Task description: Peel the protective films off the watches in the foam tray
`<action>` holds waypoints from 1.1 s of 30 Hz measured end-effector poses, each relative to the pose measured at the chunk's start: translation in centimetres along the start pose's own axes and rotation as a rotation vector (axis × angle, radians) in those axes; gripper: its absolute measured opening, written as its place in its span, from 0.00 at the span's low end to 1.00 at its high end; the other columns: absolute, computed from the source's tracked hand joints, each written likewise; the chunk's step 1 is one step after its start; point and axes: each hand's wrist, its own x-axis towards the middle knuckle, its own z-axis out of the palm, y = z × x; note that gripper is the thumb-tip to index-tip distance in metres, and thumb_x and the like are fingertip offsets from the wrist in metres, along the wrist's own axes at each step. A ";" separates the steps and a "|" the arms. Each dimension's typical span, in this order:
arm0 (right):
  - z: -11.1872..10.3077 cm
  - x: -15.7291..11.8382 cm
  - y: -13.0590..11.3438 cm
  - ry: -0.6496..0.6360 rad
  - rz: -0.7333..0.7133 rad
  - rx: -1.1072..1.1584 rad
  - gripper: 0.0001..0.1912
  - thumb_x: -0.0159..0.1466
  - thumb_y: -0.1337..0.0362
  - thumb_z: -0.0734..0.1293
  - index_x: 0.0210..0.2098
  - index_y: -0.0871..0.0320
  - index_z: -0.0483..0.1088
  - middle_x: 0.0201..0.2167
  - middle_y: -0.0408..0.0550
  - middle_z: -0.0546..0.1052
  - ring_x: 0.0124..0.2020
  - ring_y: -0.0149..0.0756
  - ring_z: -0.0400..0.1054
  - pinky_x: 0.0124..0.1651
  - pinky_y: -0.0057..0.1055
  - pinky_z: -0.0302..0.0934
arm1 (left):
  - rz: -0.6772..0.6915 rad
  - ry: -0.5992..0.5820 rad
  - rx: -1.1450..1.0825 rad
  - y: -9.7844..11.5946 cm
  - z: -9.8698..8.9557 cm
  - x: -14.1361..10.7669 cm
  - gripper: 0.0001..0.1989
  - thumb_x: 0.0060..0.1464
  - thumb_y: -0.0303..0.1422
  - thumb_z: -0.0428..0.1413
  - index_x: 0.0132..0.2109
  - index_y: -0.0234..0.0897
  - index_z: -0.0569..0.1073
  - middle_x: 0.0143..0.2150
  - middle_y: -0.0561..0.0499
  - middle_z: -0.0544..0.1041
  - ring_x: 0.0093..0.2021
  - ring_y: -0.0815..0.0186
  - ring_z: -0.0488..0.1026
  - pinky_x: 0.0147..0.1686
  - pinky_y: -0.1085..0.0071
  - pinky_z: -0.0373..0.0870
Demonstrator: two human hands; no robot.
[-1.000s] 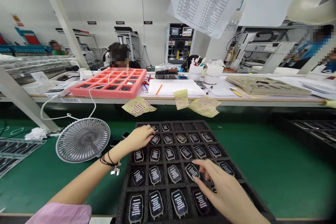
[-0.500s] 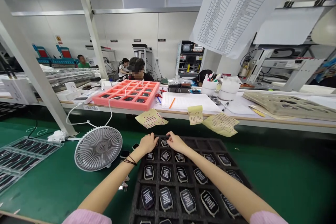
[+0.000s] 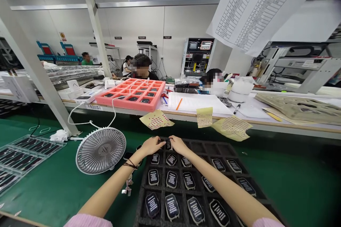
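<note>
A black foam tray [image 3: 161, 188] holds rows of smartwatches, their dark screens lit with white text. My left hand [image 3: 152, 145] is at the far left corner cell, with fingers and thumb closed about a dark watch [image 3: 161, 142] that they partly cover. Beside it, my right hand [image 3: 178, 145] curls its fingertips and thumb against the right edge of a second smartwatch [image 3: 168, 144] in the far row. The watch nearest below the hands [image 3: 171, 159] lies tilted in its cell. My right forearm hides part of the tray.
Left of the tray stands a grey fan [image 3: 101, 150], with loose watches near its base. A raised shelf beyond carries a pink foam tray [image 3: 128, 104], papers and a beige tray [image 3: 301, 108]. Yellow sticker sheets [image 3: 231, 126] hang from its edge. Co-workers [image 3: 144, 65] sit beyond.
The view has shifted slightly, so the tray sits a little further right. My left thumb has stretched toward the second watch, and my right fingers have drawn in at its edge.
</note>
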 end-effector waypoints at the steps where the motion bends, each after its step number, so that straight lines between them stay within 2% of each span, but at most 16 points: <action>1: 0.0 -0.2 0.0 0.004 -0.004 0.004 0.13 0.67 0.62 0.61 0.49 0.59 0.69 0.50 0.52 0.72 0.50 0.40 0.68 0.53 0.43 0.62 | 0.025 0.007 -0.012 -0.1 0.0 -0.1 0.21 0.59 0.48 0.45 0.44 0.36 0.71 0.40 0.43 0.78 0.46 0.53 0.73 0.41 0.66 0.65; 5: -0.1 -1.2 -0.2 0.021 -0.027 0.002 0.19 0.67 0.71 0.53 0.51 0.63 0.70 0.51 0.57 0.73 0.55 0.40 0.65 0.58 0.34 0.55 | 0.110 0.031 -0.068 -0.5 0.1 -0.8 0.21 0.57 0.47 0.48 0.48 0.35 0.69 0.40 0.43 0.77 0.44 0.51 0.72 0.40 0.64 0.65; 9: 0.0 -2.0 -0.4 0.036 -0.048 -0.001 0.21 0.65 0.70 0.53 0.53 0.65 0.68 0.52 0.61 0.72 0.55 0.44 0.65 0.57 0.36 0.54 | 0.183 0.011 -0.146 -0.7 0.1 -1.2 0.23 0.53 0.43 0.55 0.52 0.37 0.65 0.44 0.44 0.76 0.43 0.54 0.73 0.40 0.65 0.65; 12: 0.1 -2.2 -0.8 0.032 -0.066 0.023 0.21 0.65 0.69 0.54 0.54 0.62 0.67 0.49 0.57 0.76 0.52 0.42 0.68 0.53 0.34 0.56 | 0.224 -0.030 -0.215 -1.0 0.0 -0.9 0.27 0.49 0.40 0.58 0.56 0.40 0.63 0.43 0.48 0.75 0.40 0.57 0.73 0.39 0.67 0.65; 14: 0.1 -2.1 -1.0 0.018 -0.073 0.049 0.20 0.66 0.67 0.55 0.54 0.59 0.67 0.44 0.54 0.78 0.47 0.41 0.71 0.49 0.33 0.58 | 0.228 -0.067 -0.264 -1.3 -0.2 -0.5 0.29 0.48 0.39 0.59 0.57 0.39 0.64 0.38 0.50 0.75 0.36 0.58 0.73 0.36 0.68 0.65; 18: 0.2 -1.6 -1.2 -0.001 -0.056 0.100 0.17 0.66 0.66 0.54 0.47 0.57 0.71 0.40 0.51 0.79 0.44 0.41 0.71 0.46 0.32 0.58 | 0.222 -0.151 -0.392 -2.4 -0.2 0.5 0.30 0.43 0.35 0.61 0.55 0.35 0.66 0.27 0.56 0.71 0.29 0.62 0.71 0.29 0.71 0.64; 20: 0.2 -1.2 -1.0 -0.002 -0.041 0.140 0.17 0.66 0.67 0.54 0.44 0.56 0.72 0.37 0.50 0.79 0.42 0.40 0.71 0.45 0.32 0.57 | 0.214 -0.156 -0.463 -3.0 0.0 0.7 0.31 0.42 0.33 0.62 0.55 0.34 0.67 0.26 0.56 0.70 0.29 0.64 0.70 0.29 0.71 0.65; 24: 0.2 -0.6 -0.4 0.004 -0.013 0.275 0.15 0.65 0.68 0.55 0.38 0.56 0.72 0.30 0.45 0.77 0.34 0.36 0.71 0.41 0.30 0.58 | 0.188 -0.088 -0.615 -3.4 0.3 0.6 0.31 0.42 0.31 0.62 0.56 0.33 0.66 0.31 0.54 0.72 0.32 0.65 0.70 0.33 0.70 0.66; 29: -0.1 -0.9 0.3 0.018 0.025 0.566 0.13 0.65 0.65 0.53 0.39 0.56 0.68 0.25 0.41 0.73 0.20 0.30 0.68 0.28 0.27 0.59 | 0.168 -0.004 -0.836 -1.9 -0.1 0.1 0.36 0.50 0.36 0.57 0.64 0.34 0.54 0.41 0.46 0.73 0.39 0.63 0.73 0.30 0.71 0.67; 33: -1.2 -2.4 0.5 0.035 0.027 0.835 0.15 0.64 0.56 0.54 0.44 0.55 0.62 0.27 0.42 0.72 0.22 0.33 0.72 0.18 0.23 0.50 | 0.191 0.007 -1.006 0.9 -0.7 -0.4 0.38 0.49 0.38 0.58 0.64 0.37 0.52 0.48 0.42 0.72 0.42 0.62 0.74 0.30 0.73 0.67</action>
